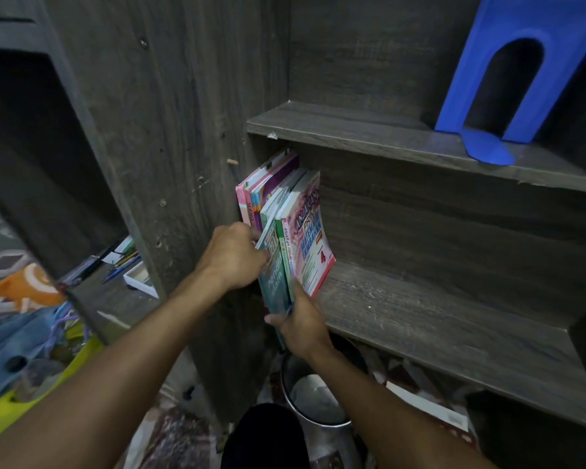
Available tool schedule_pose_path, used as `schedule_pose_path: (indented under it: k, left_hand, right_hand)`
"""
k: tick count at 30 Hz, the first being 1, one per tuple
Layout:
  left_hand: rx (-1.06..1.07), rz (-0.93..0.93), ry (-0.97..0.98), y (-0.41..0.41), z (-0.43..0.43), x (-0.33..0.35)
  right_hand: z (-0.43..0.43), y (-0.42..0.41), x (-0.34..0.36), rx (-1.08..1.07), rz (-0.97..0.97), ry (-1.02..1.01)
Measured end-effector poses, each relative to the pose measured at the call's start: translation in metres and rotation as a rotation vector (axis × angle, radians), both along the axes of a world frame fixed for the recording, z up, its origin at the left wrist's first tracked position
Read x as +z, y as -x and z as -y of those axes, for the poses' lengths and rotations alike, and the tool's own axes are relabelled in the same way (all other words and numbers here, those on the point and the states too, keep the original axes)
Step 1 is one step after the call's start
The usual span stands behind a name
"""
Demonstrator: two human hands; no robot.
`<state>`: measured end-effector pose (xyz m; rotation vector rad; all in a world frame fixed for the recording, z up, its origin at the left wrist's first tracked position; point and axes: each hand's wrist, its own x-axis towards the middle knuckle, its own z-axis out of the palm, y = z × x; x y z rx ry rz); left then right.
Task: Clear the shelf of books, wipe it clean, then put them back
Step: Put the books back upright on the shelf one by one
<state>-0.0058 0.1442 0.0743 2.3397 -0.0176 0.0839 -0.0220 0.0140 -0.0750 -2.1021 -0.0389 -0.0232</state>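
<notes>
Left hand (232, 255) and right hand (301, 321) both clasp the teal book (274, 275), so the unsupported pink book (313, 231) just right of them may topple.

L hand (232, 257) & R hand (303, 324) bare, forearms bare; dark-clothed knee (263, 434) btm.

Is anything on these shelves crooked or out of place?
Yes. The books on the lower shelf lean askew, and the teal book, gripped by the left hand and right hand, juts past the front edge. The blue bookend above supports nothing.
</notes>
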Motion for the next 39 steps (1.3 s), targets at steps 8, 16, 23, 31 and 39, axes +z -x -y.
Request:
schedule_pose_path:
  k: [8, 16, 23, 31, 39]
  left_hand:
    - [-0.018, 0.002, -0.022, 0.042, -0.003, 0.01]
    - [-0.093, 0.134, -0.105, 0.116, 0.011, 0.031]
    - [-0.182, 0.177, -0.152, 0.127, 0.036, 0.056]
    - [-0.21, 0.181, -0.19, 0.068, 0.067, 0.054]
    - [-0.137, 0.275, -0.297, -0.014, 0.072, 0.016]
  right_hand:
    - [0.002, 0.047, 0.001, 0.05, 0.009, -0.075]
    - [0.018, 0.106, -0.003, 0.1, 0.029, -0.162]
    - [0.04, 0.125, 0.008, 0.029, 0.061, -0.212]
    - [0.077, 0.084, 0.036, -0.036, 0.067, -0.12]
    - [0.061, -0.004, 0.021, -0.075, 0.052, -0.063]
